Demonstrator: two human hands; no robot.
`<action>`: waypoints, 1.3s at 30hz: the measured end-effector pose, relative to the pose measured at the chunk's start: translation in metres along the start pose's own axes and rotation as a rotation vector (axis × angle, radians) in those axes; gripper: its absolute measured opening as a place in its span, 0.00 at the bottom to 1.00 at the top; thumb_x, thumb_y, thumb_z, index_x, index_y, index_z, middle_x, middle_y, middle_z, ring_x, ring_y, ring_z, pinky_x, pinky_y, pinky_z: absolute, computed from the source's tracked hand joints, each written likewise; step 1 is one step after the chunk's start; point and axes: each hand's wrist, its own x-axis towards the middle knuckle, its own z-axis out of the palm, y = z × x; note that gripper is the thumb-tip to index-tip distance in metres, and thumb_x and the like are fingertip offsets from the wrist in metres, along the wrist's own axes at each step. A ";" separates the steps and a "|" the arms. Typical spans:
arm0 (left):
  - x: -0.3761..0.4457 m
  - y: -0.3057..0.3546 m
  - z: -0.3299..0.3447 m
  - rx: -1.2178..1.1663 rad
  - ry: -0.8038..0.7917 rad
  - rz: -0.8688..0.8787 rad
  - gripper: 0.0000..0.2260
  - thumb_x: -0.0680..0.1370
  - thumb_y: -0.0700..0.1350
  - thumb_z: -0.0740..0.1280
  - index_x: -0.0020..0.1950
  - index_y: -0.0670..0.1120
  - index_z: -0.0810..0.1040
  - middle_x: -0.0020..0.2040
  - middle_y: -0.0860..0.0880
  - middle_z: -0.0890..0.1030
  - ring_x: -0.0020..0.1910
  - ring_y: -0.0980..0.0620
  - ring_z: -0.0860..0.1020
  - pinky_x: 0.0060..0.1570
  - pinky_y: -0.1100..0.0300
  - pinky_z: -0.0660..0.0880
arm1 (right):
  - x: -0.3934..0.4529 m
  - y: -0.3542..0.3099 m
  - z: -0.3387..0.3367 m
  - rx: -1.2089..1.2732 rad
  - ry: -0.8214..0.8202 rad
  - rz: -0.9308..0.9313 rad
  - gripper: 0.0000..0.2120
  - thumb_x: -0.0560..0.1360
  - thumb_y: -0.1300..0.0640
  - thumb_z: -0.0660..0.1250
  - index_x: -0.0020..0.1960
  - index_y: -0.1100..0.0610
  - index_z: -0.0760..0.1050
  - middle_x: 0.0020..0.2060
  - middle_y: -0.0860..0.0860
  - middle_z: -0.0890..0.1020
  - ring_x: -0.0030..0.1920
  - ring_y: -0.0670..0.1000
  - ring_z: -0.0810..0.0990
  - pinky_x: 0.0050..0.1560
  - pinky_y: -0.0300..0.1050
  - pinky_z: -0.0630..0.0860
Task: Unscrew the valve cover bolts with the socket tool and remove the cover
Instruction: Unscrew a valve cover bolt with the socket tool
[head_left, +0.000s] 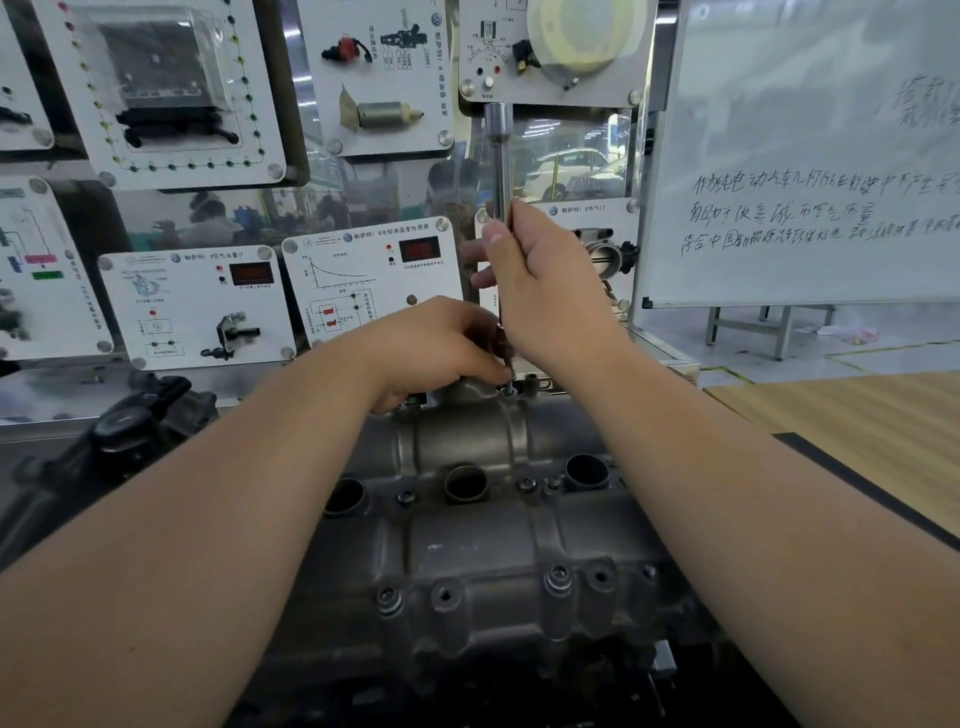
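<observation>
Here, the cast grey cover (467, 519), ribbed and dull, with three round wells along its middle, lies on the bench under both forearms. The right hand (545, 291) is closed round the upright steel socket tool (500, 156), whose smooth shaft rises above the fist. The left hand (436, 348) pinches the tool's lower end just over a bolt (507, 388) at the cover's far edge; the fingers hide the tip. Hex bolts (558, 574) stud the near edge. Behind stand white panels (197, 306) with VW roundels, red digital displays, a graph and mounted sensors; a throttle body (605, 254) sits behind the right hand. A whiteboard (805, 156) to the right bears handwritten Chinese, too loose to read.
</observation>
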 end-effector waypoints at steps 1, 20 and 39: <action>0.001 -0.001 0.000 0.053 0.002 -0.006 0.09 0.74 0.36 0.75 0.39 0.49 0.82 0.34 0.53 0.80 0.35 0.57 0.76 0.43 0.58 0.70 | 0.000 0.000 0.000 -0.002 0.003 -0.007 0.14 0.86 0.53 0.55 0.53 0.62 0.73 0.48 0.44 0.84 0.45 0.46 0.83 0.51 0.53 0.78; 0.000 0.005 0.007 0.445 0.070 0.127 0.09 0.80 0.54 0.71 0.54 0.49 0.81 0.47 0.52 0.82 0.46 0.54 0.80 0.46 0.56 0.75 | -0.002 0.006 -0.001 0.064 0.294 0.016 0.13 0.86 0.52 0.55 0.43 0.47 0.68 0.39 0.44 0.82 0.34 0.46 0.79 0.40 0.47 0.78; -0.040 0.124 0.038 0.177 0.191 0.233 0.10 0.78 0.57 0.72 0.45 0.52 0.78 0.34 0.54 0.81 0.31 0.57 0.78 0.29 0.61 0.71 | -0.053 -0.041 -0.110 -0.012 0.301 0.374 0.17 0.84 0.55 0.59 0.37 0.56 0.74 0.23 0.43 0.74 0.28 0.49 0.70 0.33 0.45 0.66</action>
